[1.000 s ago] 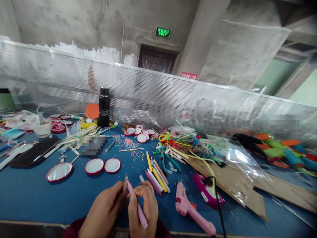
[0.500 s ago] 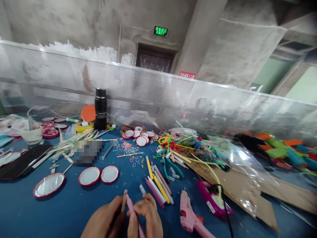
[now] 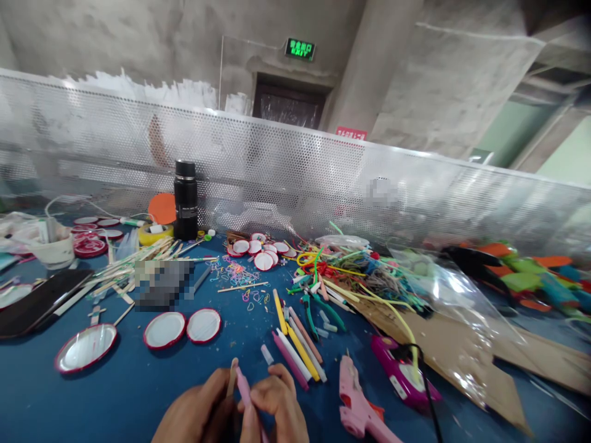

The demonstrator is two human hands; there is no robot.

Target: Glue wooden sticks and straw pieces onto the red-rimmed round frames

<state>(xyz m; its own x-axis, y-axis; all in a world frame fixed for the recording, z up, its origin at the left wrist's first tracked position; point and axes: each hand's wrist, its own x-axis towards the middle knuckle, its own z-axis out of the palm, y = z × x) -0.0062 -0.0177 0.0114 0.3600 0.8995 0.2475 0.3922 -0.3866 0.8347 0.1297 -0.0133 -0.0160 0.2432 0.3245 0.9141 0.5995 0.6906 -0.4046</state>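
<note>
- Right hand (image 3: 279, 403): fingers closed round one pink marker (image 3: 243, 389), six o'clock in view; tip touching or just beside the stick.
- Left hand (image 3: 196, 409): pinching one narrow wooden stick (image 3: 231, 376).
- Risk, judged: marker may skid off narrow wood onto skin, should either pinch loosen.
- From the hands, one o'clock: small pale cap (image 3: 266, 354); a nudge could roll it.
- Three o'clock: pink glue gun (image 3: 353, 403).

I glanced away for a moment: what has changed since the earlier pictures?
The camera's view shifted; left hand and right hand sit lower in the picture. Nothing was picked up or released: they still hold the wooden stick and pink pen respectively.
</note>
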